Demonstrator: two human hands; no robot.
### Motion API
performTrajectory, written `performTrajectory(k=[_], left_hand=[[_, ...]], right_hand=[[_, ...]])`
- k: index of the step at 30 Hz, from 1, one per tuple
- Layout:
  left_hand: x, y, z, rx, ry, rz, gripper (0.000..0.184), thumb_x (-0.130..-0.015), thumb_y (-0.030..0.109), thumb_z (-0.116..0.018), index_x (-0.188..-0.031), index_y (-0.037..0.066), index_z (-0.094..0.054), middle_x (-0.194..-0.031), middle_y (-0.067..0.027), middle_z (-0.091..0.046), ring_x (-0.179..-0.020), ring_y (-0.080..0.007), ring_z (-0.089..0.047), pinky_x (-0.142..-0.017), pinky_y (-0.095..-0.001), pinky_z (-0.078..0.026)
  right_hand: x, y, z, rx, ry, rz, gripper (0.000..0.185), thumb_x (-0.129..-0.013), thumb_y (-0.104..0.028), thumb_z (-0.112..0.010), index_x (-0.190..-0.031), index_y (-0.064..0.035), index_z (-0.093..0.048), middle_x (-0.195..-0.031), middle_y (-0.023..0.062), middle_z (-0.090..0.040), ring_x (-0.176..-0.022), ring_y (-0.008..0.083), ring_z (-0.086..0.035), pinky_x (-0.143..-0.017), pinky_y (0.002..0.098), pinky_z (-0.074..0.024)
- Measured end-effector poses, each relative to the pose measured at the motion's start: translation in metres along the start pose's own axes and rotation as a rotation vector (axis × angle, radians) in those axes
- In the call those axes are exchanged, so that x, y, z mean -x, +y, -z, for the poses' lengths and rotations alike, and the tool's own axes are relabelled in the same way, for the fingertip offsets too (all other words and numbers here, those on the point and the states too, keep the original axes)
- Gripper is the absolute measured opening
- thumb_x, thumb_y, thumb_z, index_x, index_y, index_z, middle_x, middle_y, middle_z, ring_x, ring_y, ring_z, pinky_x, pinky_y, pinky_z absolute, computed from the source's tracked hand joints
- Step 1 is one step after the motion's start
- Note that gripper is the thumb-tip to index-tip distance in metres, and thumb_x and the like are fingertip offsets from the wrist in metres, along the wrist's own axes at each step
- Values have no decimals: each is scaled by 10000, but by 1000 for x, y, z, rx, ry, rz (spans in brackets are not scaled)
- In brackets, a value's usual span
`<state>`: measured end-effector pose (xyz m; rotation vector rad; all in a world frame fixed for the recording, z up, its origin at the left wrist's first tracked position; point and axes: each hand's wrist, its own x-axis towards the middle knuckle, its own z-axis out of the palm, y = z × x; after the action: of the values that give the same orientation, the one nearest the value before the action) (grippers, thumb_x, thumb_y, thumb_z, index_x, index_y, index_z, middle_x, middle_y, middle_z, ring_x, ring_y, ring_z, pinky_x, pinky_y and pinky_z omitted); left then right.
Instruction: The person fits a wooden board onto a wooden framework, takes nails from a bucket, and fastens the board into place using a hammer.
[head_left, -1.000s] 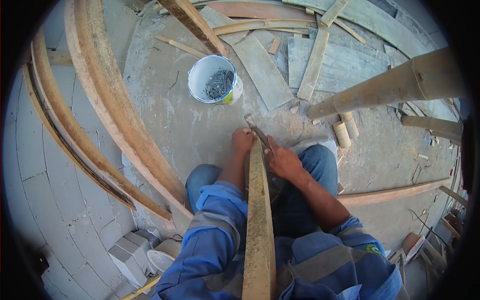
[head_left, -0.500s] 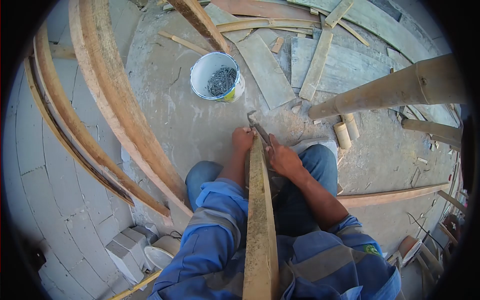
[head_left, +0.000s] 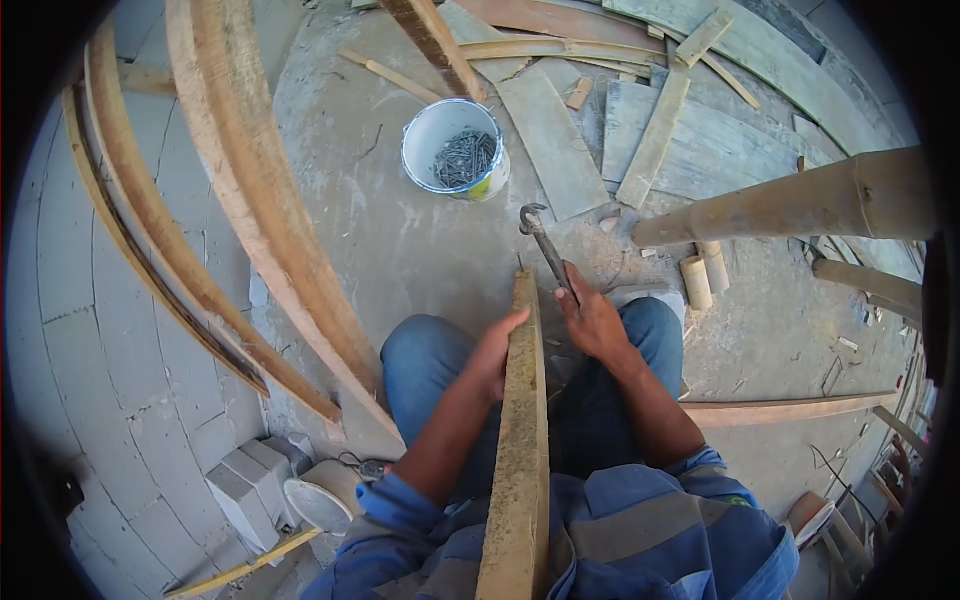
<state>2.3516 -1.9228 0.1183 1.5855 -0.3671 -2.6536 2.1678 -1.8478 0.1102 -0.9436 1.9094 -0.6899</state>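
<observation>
A long wooden beam (head_left: pixel 520 420) runs from under my body out between my knees, its far end tapering in view. From that far end a nail (head_left: pixel 520 262) sticks up. My left hand (head_left: pixel 497 352) is closed around the beam's left side, thumb on its upper face, a little short of the nail. Wrapped round the handle of a claw hammer (head_left: pixel 545 245) is my right hand (head_left: pixel 597 322), just right of the beam. The metal head of the hammer points away from me, beyond the nail and apart from it.
A white bucket (head_left: pixel 420 135) with many nails (head_left: pixel 465 158) stands ahead. Tall timbers (head_left: pixel 245 170) lean at the left beside a block wall. Flat boards (head_left: pixel 555 150) lie at the back, and a thick round pole (head_left: pixel 760 200) slants in from the right. Grey blocks (head_left: pixel 245 495) sit lower left.
My left hand has come back from the beam's tip to grip its side, leaving the nail standing in view. The hammer has moved right, away from the tip. The view has shifted slightly.
</observation>
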Motion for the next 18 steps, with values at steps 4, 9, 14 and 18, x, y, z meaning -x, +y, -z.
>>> performTrajectory(k=[4, 9, 14, 18], left_hand=[[45, -21, -26, 433, -35, 80, 613, -931, 494, -640, -1340, 51, -526, -974, -143, -649, -711, -243, -673, -630, -427, -582], [11, -44, 7, 519, -168, 53, 533, -915, 479, -624, -1265, 93, -515, -940, -132, -623, -683, -248, -664, -574, -408, -567], [11, -43, 8, 460, -116, 17, 527, -926, 505, -589, -1247, 96, -505, -902, -123, -608, -648, -245, -631, -560, -407, -548], [12, -43, 9, 456, -135, 21, 515, -936, 508, -567, -1238, 95, -503, -881, -120, -601, -637, -241, -620, -558, -412, -542]], right_hand=[[4, -8, 0, 35, -30, 69, 527, -1070, -292, -507, -1539, -64, -433, -1197, 345, -653, -1121, 521, -627, -961, 515, -492], [8, -20, -8, 91, -17, 145, 533, -1068, -276, -497, -1569, -125, -393, -1038, 362, -679, -956, 552, -656, -862, 584, -501], [-6, -16, -18, 240, -117, 53, 545, -1073, -289, -481, -1565, -76, -381, -1015, 354, -685, -946, 555, -657, -850, 591, -502], [-3, -16, -15, 252, -109, 114, 546, -1082, -307, -464, -1554, -43, -391, -1055, 352, -684, -1000, 546, -655, -859, 581, -510]])
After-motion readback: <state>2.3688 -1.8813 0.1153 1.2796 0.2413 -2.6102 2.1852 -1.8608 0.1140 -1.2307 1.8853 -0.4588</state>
